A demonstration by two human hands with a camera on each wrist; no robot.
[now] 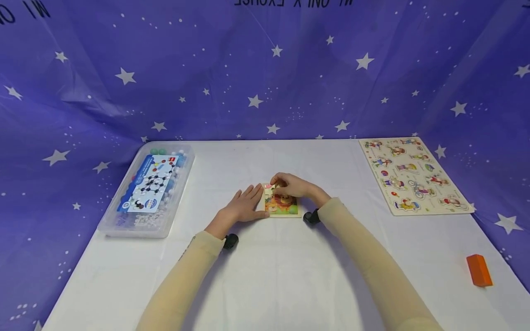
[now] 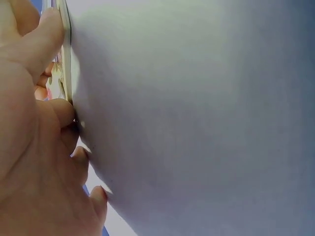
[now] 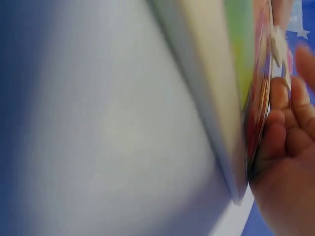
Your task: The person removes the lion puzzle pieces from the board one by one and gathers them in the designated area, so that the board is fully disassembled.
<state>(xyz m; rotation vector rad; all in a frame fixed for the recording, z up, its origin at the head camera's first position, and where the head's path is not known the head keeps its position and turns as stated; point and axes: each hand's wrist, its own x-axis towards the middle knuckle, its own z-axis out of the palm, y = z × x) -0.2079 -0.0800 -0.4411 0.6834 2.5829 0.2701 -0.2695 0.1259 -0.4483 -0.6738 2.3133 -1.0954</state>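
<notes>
A small wooden jigsaw puzzle [image 1: 285,209] with a colourful cartoon picture lies flat on the white table. Along its left side rests my left hand [image 1: 245,206], fingers stretched out forward and thumb on the near left corner. In the left wrist view, the left thumb [image 2: 47,37] presses against the puzzle's edge. My right hand [image 1: 295,185] comes over the far part of the puzzle, its fingers bent. It pinches a puzzle piece [image 3: 279,46], which stands tilted up from the picture in the right wrist view. The right fingers partly cover the puzzle's far right area.
At the left stands a clear plastic case [image 1: 167,225] of molecular model parts. A wooden board of figure pieces [image 1: 374,172] lies at the back right, and an orange block [image 1: 479,270] near the right edge. Behind the table hangs a purple star-patterned cloth [image 1: 232,82].
</notes>
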